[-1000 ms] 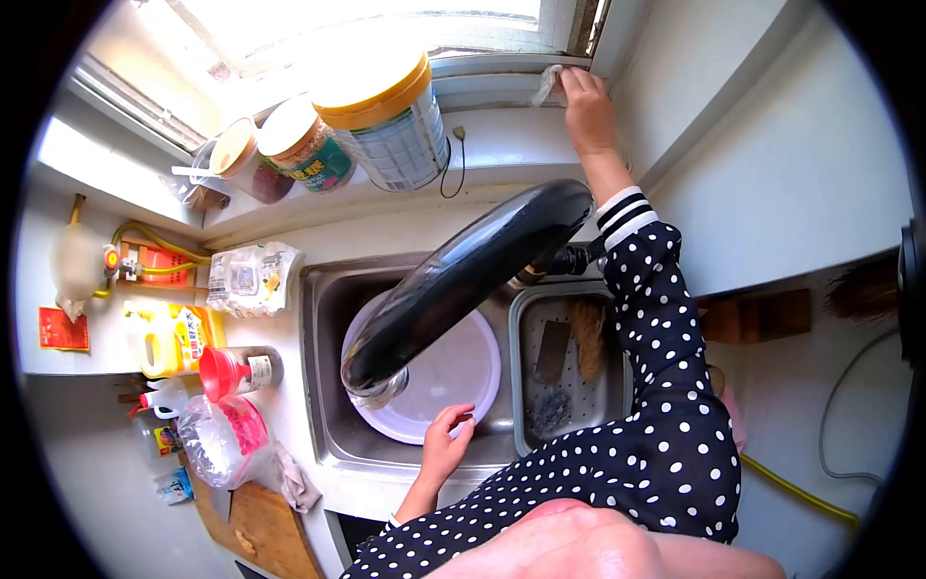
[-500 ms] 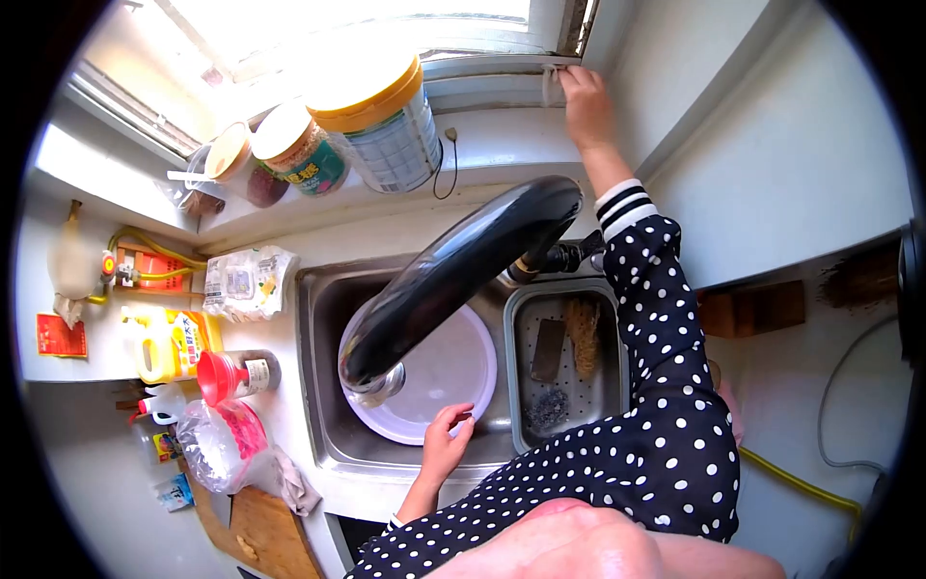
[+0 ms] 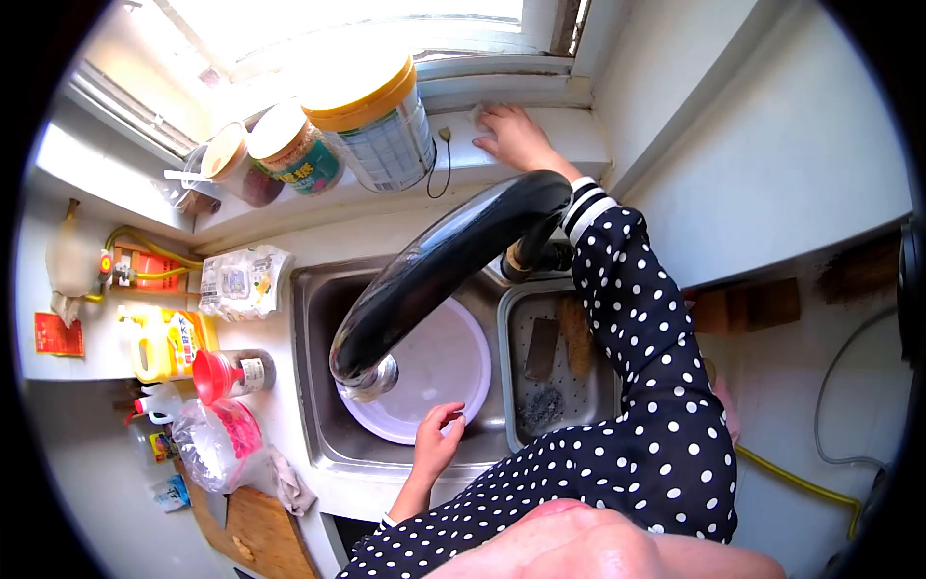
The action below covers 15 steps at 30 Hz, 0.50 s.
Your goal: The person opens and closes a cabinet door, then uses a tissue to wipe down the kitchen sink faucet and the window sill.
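Observation:
My right hand [image 3: 516, 135] presses a small whitish cloth [image 3: 479, 118] onto the windowsill [image 3: 569, 130], to the right of a large tub with a yellow lid [image 3: 371, 125]. Its fingers are closed together over the cloth, which is partly hidden. My left hand [image 3: 437, 442] is at the front rim of the sink, by the edge of a pale purple basin [image 3: 434, 367]. Its fingers are apart and slightly curled, with nothing in them. The thick black faucet [image 3: 449, 265] arches over the basin, below my right hand.
A grey drain tray [image 3: 516, 405] holds a sponge, a brush and a scourer. Jars [image 3: 297, 150] stand left of the tub. On the left are a wipes pack [image 3: 243, 282], a yellow bottle [image 3: 169, 343], a red-lidded jar [image 3: 231, 374], a plastic bag [image 3: 217, 444] and a cutting board [image 3: 260, 531].
My right hand has moved with the cloth from the window frame's right corner down and left onto the sill. My left hand has barely moved. The view has shifted slightly.

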### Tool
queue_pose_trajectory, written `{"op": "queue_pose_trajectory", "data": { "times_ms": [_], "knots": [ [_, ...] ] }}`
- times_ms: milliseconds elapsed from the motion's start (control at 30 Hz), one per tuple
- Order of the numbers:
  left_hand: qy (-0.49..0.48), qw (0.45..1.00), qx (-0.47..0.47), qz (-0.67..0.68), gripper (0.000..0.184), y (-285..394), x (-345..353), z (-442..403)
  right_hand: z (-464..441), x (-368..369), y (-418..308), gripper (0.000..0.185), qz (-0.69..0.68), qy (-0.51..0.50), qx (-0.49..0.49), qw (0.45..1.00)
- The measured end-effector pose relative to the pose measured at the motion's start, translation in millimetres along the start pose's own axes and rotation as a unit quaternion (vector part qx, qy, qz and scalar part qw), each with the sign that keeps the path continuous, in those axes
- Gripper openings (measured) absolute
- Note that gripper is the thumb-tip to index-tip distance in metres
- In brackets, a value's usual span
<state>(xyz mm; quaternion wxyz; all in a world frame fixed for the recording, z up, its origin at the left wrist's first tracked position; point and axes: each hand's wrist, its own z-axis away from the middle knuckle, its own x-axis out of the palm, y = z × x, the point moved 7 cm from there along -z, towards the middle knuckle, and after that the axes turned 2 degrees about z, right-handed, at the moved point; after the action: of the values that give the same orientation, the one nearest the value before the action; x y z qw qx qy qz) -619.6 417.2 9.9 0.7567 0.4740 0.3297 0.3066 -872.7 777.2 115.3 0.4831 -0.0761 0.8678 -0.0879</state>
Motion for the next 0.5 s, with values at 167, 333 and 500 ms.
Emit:
{"op": "queue_pose_trajectory", "data": {
  "times_ms": [167,333,500],
  "knots": [
    [0.000,1.000,0.002,0.015,0.024,9.6,1.7,4.4,13.2,-13.0,63.2,0.023,-0.009,-0.058,0.201,0.978],
    [0.000,1.000,-0.008,-0.002,0.024,0.1,0.3,4.1,13.2,5.0,37.1,0.024,0.082,0.034,0.032,0.995],
    [-0.003,1.000,0.008,0.028,0.024,15.8,4.1,2.8,18.8,14.4,33.8,0.042,0.055,-0.039,0.029,0.997]
  ]
}}
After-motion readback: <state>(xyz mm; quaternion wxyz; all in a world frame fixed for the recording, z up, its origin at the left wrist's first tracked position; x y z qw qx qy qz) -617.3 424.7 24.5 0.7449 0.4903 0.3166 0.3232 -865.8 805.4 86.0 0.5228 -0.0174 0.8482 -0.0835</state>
